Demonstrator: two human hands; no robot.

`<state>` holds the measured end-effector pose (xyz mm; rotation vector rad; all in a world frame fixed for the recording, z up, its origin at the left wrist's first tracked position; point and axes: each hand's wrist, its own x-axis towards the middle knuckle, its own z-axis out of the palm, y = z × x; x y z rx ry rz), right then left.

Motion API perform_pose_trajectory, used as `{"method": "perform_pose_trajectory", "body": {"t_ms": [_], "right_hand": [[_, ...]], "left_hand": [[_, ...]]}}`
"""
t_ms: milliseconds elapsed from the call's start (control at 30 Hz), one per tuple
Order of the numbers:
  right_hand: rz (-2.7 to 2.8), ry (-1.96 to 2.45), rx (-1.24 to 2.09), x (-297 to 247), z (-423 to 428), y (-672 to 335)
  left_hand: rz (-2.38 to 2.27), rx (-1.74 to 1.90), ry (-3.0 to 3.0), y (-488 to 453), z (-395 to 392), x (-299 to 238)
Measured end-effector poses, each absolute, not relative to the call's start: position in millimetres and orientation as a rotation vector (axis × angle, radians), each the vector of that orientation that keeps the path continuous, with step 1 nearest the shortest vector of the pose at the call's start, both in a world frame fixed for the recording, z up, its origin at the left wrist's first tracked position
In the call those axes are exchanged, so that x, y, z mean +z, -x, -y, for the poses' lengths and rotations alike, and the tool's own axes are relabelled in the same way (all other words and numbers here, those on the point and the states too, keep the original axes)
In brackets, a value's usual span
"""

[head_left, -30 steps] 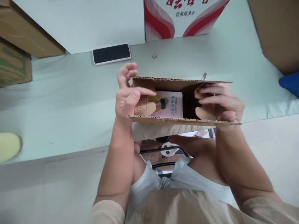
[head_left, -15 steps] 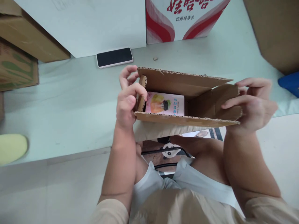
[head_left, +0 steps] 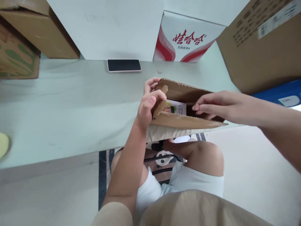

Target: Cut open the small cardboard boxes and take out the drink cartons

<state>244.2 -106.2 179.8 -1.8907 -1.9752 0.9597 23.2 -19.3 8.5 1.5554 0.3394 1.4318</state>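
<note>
An open cardboard box [head_left: 185, 121] stands at the table's front edge, its top side toward me. My left hand [head_left: 149, 103] grips its left end, fingers around the folded end flap [head_left: 160, 108]. Inside, at the left, lies a small pink-and-white printed box [head_left: 180, 107] with a fruit picture, partly covered by the flap and the front wall. My right hand [head_left: 216, 105] reaches in over the right end, fingers loosely bent and nothing visible in them. Its fingertips are just right of the small box, apart from it; the lower fingers are partly hidden.
A phone [head_left: 124, 65] lies on the pale green table [head_left: 70, 110] behind the cardboard box. White cartons, one with red print [head_left: 185, 40], stand at the back. Brown cartons [head_left: 263, 56] flank both sides. A blue item [head_left: 279, 92] lies right; something yellow [head_left: 3, 145] sits left.
My right hand has let go of the box's right end and moved in over the opening. My left hand keeps its hold. The view has shifted, showing more of the back cartons.
</note>
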Motion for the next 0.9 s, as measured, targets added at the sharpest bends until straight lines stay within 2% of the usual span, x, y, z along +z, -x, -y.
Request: {"method": "perform_pose_trajectory", "body": {"t_ms": [100, 233, 300, 367, 467, 633, 800, 900], "right_hand": [[1.882, 2.098, 1.360, 169, 77, -238], [1.461, 2.412, 1.510, 154, 65, -220], [1.243, 2.387, 1.629, 151, 66, -213], [1.095, 2.175, 1.705, 151, 67, -210], [1.007, 1.960, 1.670, 156, 68, -208], [0.818, 2.100, 1.467, 170, 75, -197], [0.878, 2.049, 1.370, 188, 84, -187], [1.035, 2.007, 1.446, 189, 83, -183]], "left_hand": [[-0.317, 1.465, -1.554, -25, 21, 8], [-0.319, 1.508, -1.602, -28, 20, 7], [-0.329, 1.520, -1.601, -30, 21, 7], [-0.350, 1.535, -1.562, -33, 23, 6], [-0.405, 1.538, -1.451, -35, 27, 8], [-0.410, 1.471, -1.356, -29, 30, 15], [-0.424, 1.464, -1.351, -32, 28, 13], [-0.410, 1.429, -1.409, -38, 27, 10]]}}
